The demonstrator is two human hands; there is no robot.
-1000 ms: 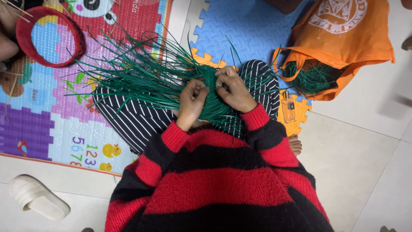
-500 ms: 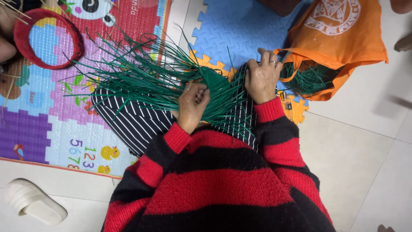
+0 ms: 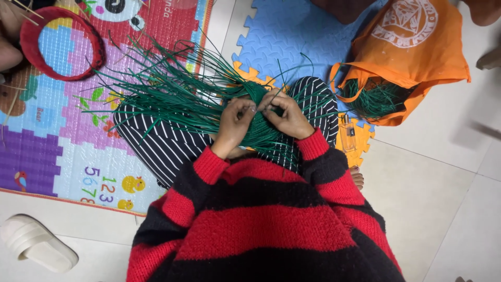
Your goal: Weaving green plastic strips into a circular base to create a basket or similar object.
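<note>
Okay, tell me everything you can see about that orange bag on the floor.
The orange bag is soft cloth with a pale round print and loop handles. It lies slumped on the pale tiles, partly over the blue foam mat, mouth open towards the lap, with green strips inside. Neither hand touches it.

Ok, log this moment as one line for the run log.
left hand: on green strips | right hand: on same bundle | lap | orange bag beside
</note>
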